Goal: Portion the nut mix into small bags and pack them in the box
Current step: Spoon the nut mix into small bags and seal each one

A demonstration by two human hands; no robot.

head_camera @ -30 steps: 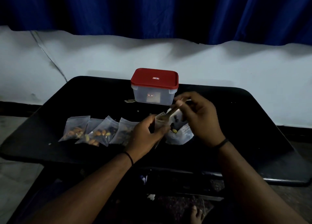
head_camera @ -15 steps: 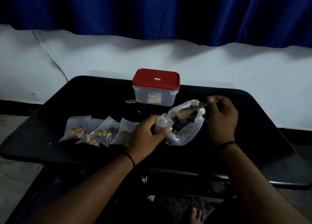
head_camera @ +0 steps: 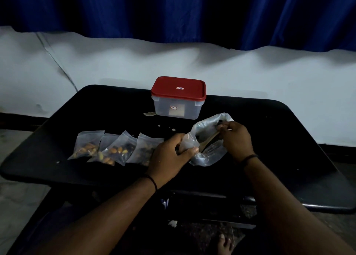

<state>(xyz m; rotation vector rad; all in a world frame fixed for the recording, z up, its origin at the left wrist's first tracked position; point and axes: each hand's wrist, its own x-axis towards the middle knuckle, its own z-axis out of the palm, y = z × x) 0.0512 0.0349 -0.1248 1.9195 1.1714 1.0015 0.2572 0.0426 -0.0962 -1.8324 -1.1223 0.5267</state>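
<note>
At centre frame, a person's left hand (head_camera: 169, 154) pinches a small clear bag (head_camera: 187, 144) by its mouth while the right hand (head_camera: 238, 140), fingers curled round the handle, dips a wooden spoon (head_camera: 209, 141) into the large supply bag (head_camera: 210, 139) of nut mix lying on the black table (head_camera: 269, 139) just right of centre. Four filled small bags (head_camera: 115, 148) lie overlapping in a row at left of centre, nuts showing through the plastic, the nearest partly hidden behind the left hand. The box (head_camera: 178, 99), clear-walled with its red lid (head_camera: 178, 88) still on, stands at upper centre, behind both hands, and looks to hold no bags as yet; a few crumbs dot the table (head_camera: 174, 129) in front of it. The step in hand appears to be scooping a further portion. To do it well, the scoop should probably come up level and modestly loaded, since the small bag's mouth is narrow and the plastic limp; the left hand would do best to keep that mouth spread and tilted toward the spoon, close beside the supply bag so the carry is short. Loose nuts may roll off the spoon, and the slack supply bag may sag shut on it. How much mix remains inside cannot be told in this dim light.
</note>
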